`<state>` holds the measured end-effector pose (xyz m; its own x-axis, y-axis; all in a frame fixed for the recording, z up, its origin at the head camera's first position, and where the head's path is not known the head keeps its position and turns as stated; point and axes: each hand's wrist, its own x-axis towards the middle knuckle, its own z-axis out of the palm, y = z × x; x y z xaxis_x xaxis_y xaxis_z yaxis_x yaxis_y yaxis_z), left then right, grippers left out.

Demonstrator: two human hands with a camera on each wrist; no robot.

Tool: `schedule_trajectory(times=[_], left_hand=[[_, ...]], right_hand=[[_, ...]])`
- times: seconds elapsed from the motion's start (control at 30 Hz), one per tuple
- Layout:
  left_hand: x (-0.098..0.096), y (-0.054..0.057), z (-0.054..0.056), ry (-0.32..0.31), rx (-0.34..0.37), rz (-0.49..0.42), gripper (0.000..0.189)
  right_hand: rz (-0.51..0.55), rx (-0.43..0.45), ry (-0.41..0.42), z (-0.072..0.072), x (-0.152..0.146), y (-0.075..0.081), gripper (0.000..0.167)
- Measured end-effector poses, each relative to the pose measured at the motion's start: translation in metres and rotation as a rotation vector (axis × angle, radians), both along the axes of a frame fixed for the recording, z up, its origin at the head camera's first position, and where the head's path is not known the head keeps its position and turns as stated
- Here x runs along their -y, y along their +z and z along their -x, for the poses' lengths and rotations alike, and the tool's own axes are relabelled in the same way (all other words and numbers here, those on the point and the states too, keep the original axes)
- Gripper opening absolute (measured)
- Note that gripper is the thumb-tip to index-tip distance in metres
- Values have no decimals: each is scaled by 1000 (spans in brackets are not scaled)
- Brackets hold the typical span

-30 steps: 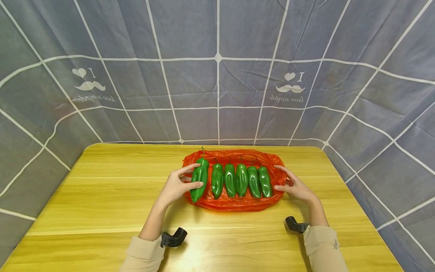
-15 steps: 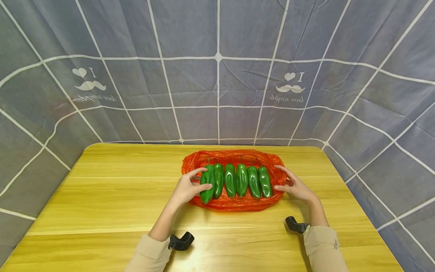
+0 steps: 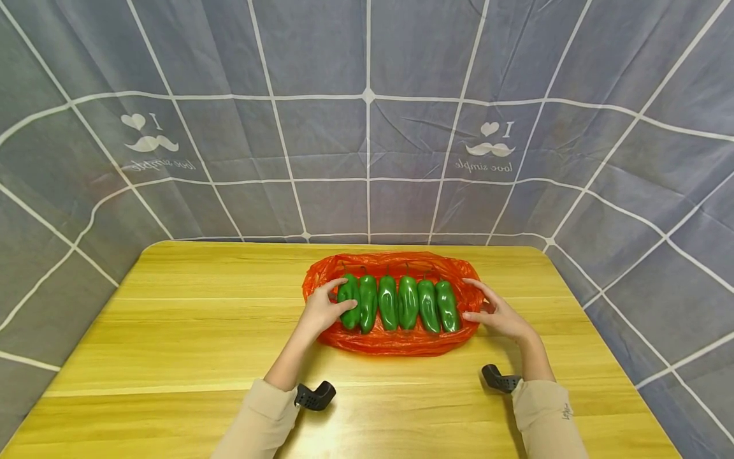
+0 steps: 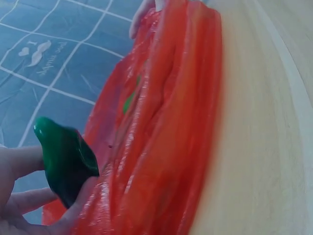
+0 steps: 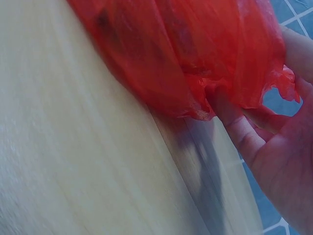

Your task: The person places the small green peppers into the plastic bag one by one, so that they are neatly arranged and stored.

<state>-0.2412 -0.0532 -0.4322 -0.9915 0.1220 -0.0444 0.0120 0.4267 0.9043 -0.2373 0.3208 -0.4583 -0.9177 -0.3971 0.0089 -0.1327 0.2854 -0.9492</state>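
My left hand [image 3: 322, 310] holds the leftmost green pepper [image 3: 348, 293] between thumb and fingers, inside an open red plastic bag [image 3: 395, 346]. In the left wrist view the tip of this pepper [image 4: 66, 156] stands above the bag's crumpled side [image 4: 166, 147]. Several more long green peppers [image 3: 388, 306] lie side by side in a row to its right, stems pointing away from me. At the bag's right end my right hand [image 3: 504, 317] grips the rim. The right wrist view has the thumb pressed into the red plastic [image 5: 186, 54], with some fingertips hidden by it.
The bag rests on a light wooden table [image 3: 189, 331], towards its far edge. Behind and at both sides hangs a grey curtain [image 3: 321, 140] with white lines. A black mount [image 3: 315, 396] sits at the left wrist, another black mount [image 3: 500, 379] at the right.
The left hand has carried its pepper right and down into the bag, beside the row, then shifted it slightly away from me. My right hand has stayed at the bag's right end.
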Motion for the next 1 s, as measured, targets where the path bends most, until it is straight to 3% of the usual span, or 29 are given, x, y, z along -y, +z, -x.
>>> schedule_trajectory(times=[0.13, 0.47, 0.7, 1.0], left_hand=[[-2, -5, 2, -4, -42, 46, 51], [-5, -18, 3, 19, -50, 92, 53], [-8, -22, 6, 56, -62, 90, 53], [-11, -26, 9, 113, -91, 150, 52]], right_hand=[[-3, -2, -2, 1, -1, -2, 71], [7, -19, 8, 0, -2, -5, 72], [25, -13, 7, 0, -2, -5, 72], [29, -20, 12, 0, -2, -5, 73]])
